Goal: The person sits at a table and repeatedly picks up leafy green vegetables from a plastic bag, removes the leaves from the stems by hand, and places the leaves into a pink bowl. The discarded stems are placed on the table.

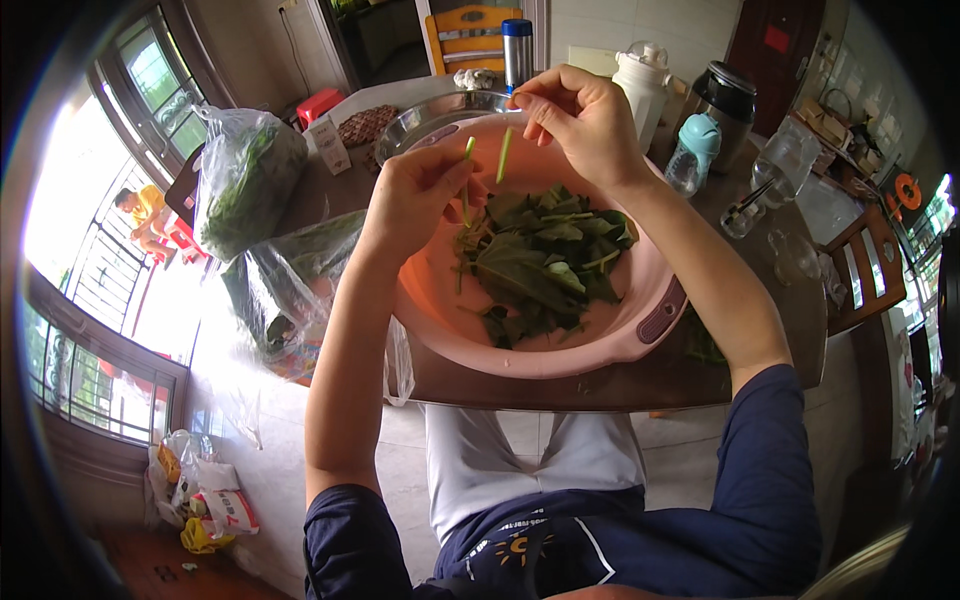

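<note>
My left hand [420, 193] pinches a thin green stem [470, 148] upright between thumb and fingers, over the left side of a pink plastic basin [517, 364]. Higher and to the right is my right hand [589, 124], its thumb and forefinger brought together. A short piece of green stem [505, 156] is in the air just below those fingertips; whether a thin strand links it to them cannot be made out. Dark green leafy vegetables [536, 262] with stems lie heaped in the basin.
Clear plastic bags of greens [247, 180] stand left of the basin. Behind it are a steel bowl [420, 112] and a steel flask [517, 60]. To the right are a white jug [641, 90], a turquoise-lidded bottle [697, 150] and a glass jar [742, 217]. A person [142, 214] sits outside.
</note>
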`<state>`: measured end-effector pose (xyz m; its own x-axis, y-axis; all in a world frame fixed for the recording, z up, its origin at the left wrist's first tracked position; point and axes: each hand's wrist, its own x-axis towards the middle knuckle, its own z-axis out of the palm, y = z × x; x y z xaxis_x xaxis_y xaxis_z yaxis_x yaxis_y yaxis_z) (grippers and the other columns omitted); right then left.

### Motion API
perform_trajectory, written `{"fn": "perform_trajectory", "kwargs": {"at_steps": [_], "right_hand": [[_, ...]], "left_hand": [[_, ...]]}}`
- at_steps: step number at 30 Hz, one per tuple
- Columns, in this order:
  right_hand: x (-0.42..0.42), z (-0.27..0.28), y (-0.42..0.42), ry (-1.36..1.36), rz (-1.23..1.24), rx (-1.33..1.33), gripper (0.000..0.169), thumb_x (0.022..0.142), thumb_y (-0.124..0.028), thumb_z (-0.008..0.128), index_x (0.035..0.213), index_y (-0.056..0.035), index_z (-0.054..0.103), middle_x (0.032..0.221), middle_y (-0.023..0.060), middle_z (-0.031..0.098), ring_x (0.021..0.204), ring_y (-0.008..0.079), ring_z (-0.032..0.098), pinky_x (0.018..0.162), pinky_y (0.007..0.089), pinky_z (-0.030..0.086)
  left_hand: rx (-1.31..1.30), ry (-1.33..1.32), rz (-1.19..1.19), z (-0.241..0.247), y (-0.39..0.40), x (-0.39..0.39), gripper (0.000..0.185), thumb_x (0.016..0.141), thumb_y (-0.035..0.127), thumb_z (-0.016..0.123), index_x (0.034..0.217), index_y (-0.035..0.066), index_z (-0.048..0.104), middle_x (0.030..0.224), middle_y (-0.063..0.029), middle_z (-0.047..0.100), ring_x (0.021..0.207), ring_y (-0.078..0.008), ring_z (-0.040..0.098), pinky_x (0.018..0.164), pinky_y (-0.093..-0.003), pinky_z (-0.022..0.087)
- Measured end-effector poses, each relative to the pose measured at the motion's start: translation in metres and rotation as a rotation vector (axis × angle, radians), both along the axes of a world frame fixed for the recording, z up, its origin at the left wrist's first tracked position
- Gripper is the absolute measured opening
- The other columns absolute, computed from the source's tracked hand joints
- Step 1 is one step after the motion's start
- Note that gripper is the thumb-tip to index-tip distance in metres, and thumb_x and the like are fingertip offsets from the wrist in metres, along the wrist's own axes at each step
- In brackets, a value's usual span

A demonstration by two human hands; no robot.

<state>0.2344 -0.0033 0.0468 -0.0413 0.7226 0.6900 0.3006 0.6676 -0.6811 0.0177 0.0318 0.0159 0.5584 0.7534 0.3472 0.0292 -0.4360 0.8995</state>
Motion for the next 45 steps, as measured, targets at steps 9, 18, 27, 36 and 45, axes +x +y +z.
{"fn": "perform_trajectory", "kwargs": {"at_steps": [9,18,27,36,45], "right_hand": [[-0.018,-0.009,-0.008,-0.153,0.14,-0.127,0.008,0.09,-0.002,0.062,0.095,0.0027,0.065,0.096,0.0054,0.068,0.082,0.0088,0.064,0.074,0.0227,0.053],[-0.016,-0.015,-0.001,-0.167,0.219,-0.188,0.004,0.092,0.0,0.059,0.091,0.003,0.062,0.093,0.0074,0.068,0.086,0.0113,0.065,0.079,0.0237,0.054],[-0.015,-0.014,-0.006,-0.632,0.004,-0.38,0.007,0.087,-0.006,0.061,0.083,0.0003,0.059,0.073,0.0044,0.064,0.065,0.0102,0.06,0.06,0.0269,0.049],[-0.028,-0.002,-0.016,-0.106,0.394,-0.4,0.013,0.092,0.003,0.05,0.103,-0.0002,0.056,0.088,0.004,0.061,0.076,0.0132,0.062,0.069,0.0254,0.053],[-0.024,-0.003,-0.014,-0.164,0.463,-0.508,0.005,0.094,0.0,0.051,0.099,-0.0022,0.052,0.097,0.0099,0.067,0.084,0.0157,0.067,0.075,0.0267,0.055]], "left_hand": [[0.007,-0.047,-0.054,0.001,-0.002,0.001,0.017,0.097,0.012,0.054,0.103,0.0,0.064,0.082,-0.0059,0.069,0.072,-0.0108,0.065,0.059,-0.0227,0.049],[-0.038,-0.114,-0.058,0.002,-0.004,0.002,0.017,0.099,0.012,0.051,0.102,-0.001,0.06,0.085,-0.007,0.068,0.075,-0.0153,0.067,0.061,-0.0248,0.052],[0.05,-0.381,0.098,0.006,0.001,-0.001,0.015,0.099,0.01,0.049,0.097,-0.003,0.057,0.085,-0.01,0.066,0.073,-0.0197,0.069,0.06,-0.0268,0.054],[0.084,-0.306,0.007,0.0,-0.001,-0.001,0.012,0.094,0.005,0.057,0.098,-0.005,0.06,0.082,-0.0101,0.066,0.073,-0.0157,0.066,0.064,-0.0284,0.055],[0.041,-0.462,-0.034,0.002,-0.002,-0.002,0.01,0.095,0.002,0.053,0.095,-0.006,0.058,0.081,-0.0109,0.066,0.074,-0.017,0.067,0.063,-0.0274,0.055]]}}
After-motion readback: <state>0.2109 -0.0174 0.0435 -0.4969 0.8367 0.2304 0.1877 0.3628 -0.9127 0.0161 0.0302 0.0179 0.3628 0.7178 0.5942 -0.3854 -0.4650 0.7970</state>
